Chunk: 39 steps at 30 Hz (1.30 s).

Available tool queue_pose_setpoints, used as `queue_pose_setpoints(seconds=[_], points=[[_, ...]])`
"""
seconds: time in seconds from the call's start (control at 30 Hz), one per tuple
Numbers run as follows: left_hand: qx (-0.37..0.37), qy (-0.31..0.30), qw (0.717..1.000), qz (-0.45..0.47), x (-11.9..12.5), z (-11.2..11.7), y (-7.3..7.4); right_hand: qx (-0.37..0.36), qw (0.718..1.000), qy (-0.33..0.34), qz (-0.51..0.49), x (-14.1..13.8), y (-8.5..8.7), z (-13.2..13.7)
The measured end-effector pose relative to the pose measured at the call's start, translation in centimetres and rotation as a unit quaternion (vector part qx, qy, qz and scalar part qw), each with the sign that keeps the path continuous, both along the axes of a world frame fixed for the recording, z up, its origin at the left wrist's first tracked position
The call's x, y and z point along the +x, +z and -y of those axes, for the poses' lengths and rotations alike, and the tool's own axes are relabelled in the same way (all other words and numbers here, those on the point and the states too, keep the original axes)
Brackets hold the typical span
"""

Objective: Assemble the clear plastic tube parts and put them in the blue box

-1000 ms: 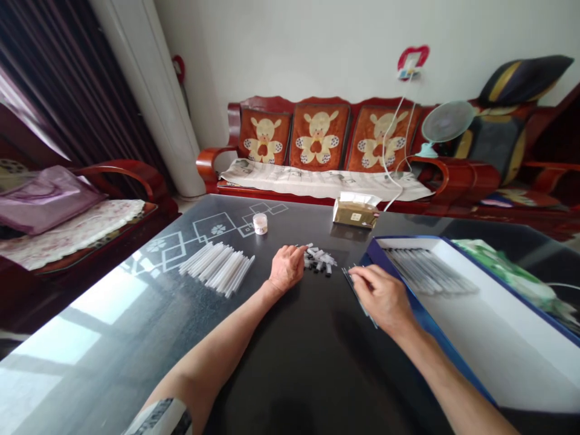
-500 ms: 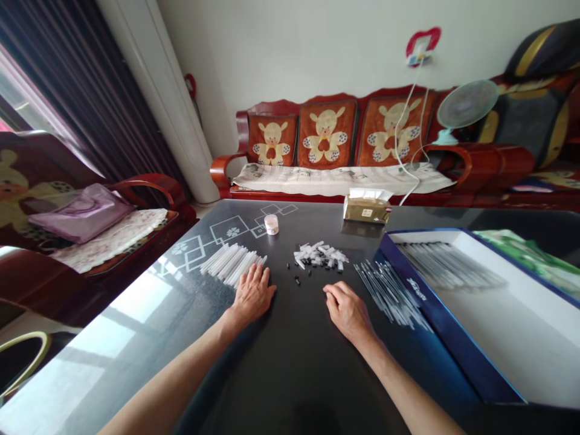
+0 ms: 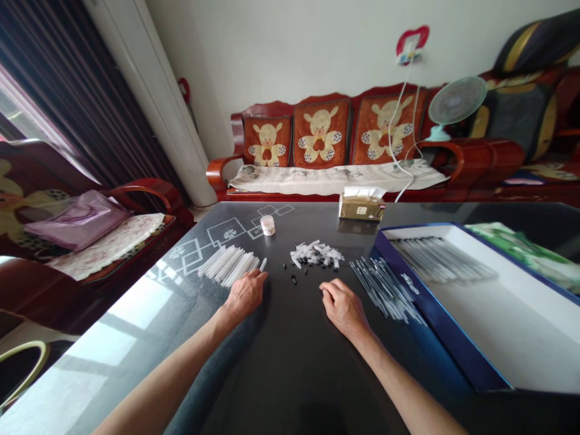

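Note:
My left hand (image 3: pixel 244 295) rests on the black glass tabletop (image 3: pixel 290 362), its fingertips at the near end of a bundle of white tubes (image 3: pixel 226 266). One loose tube (image 3: pixel 263 264) lies just beyond those fingers. My right hand (image 3: pixel 342 308) sits loosely curled, nearest a heap of small white pieces with black ends (image 3: pixel 315 255). A few black bits (image 3: pixel 293 279) lie apart from the heap. To the right of that hand, thin clear rods (image 3: pixel 385 290) fan out on the table. Nothing shows in either hand.
A blue-rimmed white box lid (image 3: pixel 446 308) at the right holds more rods (image 3: pixel 439 260). A tissue box (image 3: pixel 361 206) and a small round jar (image 3: pixel 267 225) stand at the far side. Beyond the table's far edge is a red wooden sofa (image 3: pixel 321 139).
Both hands have drawn back toward me from the heap and rods. The left has moved to the tube bundle. The rods now lie spread beside the box lid, and the view has shifted.

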<state>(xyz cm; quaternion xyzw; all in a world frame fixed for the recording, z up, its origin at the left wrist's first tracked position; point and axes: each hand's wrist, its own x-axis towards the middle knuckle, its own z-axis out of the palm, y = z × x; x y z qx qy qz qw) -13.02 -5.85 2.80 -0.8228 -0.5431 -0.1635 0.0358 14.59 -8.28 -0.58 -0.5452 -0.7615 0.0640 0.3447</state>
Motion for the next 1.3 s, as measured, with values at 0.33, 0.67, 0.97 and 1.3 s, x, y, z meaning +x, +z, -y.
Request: queue_pose_setpoints(seconds=[0.33,0.67,0.97,1.3], points=[[-0.003,-0.114,0.993,-0.029,0.8,0.1,0.8,-0.005,1.0,-0.007,-0.003,-0.1,0.1,0.1],[-0.01,-0.065,0.997,-0.046,2.9,-1.7,-0.5,-0.015,1.0,-0.015,-0.012,0.0,0.4,0.0],[0.081,-0.032,0.99,0.107,6.6,-4.0,-0.1,-0.014,0.999,-0.018,-0.029,-0.1,0.7,0.0],[0.115,-0.029,0.989,0.086,11.9,-6.6,-1.8,0.0,0.997,-0.01,-0.074,0.1,0.3,0.0]])
